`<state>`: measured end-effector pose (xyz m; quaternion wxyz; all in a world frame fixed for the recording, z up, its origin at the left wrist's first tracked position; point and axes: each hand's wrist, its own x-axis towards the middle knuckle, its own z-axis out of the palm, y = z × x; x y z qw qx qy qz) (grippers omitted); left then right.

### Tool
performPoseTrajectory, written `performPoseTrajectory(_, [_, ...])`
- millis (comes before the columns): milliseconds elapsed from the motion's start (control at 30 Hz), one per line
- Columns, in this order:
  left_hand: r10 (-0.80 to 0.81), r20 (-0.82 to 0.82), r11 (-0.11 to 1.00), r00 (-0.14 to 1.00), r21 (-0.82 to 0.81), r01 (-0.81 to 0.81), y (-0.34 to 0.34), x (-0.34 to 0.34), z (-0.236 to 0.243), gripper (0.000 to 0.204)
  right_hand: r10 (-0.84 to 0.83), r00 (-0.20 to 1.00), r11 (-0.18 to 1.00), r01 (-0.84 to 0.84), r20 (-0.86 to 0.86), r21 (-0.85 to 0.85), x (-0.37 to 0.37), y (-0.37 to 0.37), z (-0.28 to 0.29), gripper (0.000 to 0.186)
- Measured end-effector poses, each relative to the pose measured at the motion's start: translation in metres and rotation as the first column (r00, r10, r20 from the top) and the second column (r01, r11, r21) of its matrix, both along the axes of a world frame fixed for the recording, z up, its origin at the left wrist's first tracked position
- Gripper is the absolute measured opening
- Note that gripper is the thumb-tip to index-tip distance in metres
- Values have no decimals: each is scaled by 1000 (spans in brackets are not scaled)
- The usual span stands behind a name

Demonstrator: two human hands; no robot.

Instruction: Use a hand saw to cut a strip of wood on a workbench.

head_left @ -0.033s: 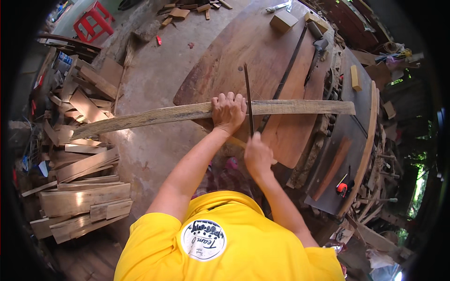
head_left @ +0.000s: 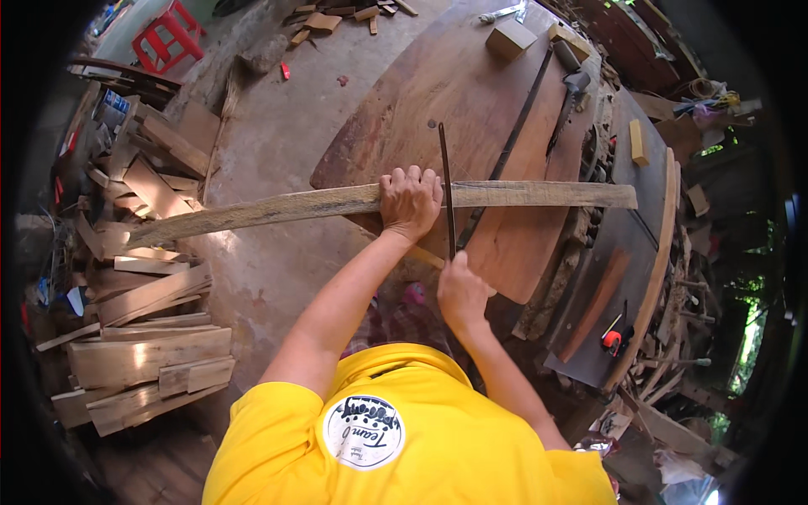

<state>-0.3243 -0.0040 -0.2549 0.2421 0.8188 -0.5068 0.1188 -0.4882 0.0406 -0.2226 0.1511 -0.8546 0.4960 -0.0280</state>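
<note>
A long, narrow board (head_left: 539, 194) lies crosswise in front of me, its right part over the brown wooden tabletop (head_left: 396, 109) and its left part reaching past the table. My left hand (head_left: 411, 202) is closed over the board, pressing its knuckles on top. Just right of it, a saw (head_left: 446, 168) with a narrow dark blade crosses the board, seen nearly edge-on. My right hand (head_left: 463, 290), on the near side of the board, is wrapped round the saw's near end. A pale wooden bar (head_left: 427, 256) shows beside that hand, partly hidden.
Offcuts (head_left: 151, 353) are heaped on the left, and a red stool (head_left: 168, 38) stands far left. On the table's far end sit a wooden block (head_left: 510, 39) and a dark-handled tool (head_left: 572, 88). Right, a grey surface holds a curved wood piece (head_left: 596, 303) and a tape measure (head_left: 612, 341).
My right hand and the saw have come slightly toward me. My left hand and the board keep their place.
</note>
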Motion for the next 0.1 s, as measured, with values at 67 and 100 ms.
performPoseTrajectory(67, [4,-10,1000,1000,17,-3,-1,-1,1,19,2,1000,999,-1,13,-40,-4,2,-7,23])
performPoseTrajectory(100, [-12,-17,999,1000,34,13,-3,0,6,19,0,1000,995,1,14,-96,11,-12,-2,24])
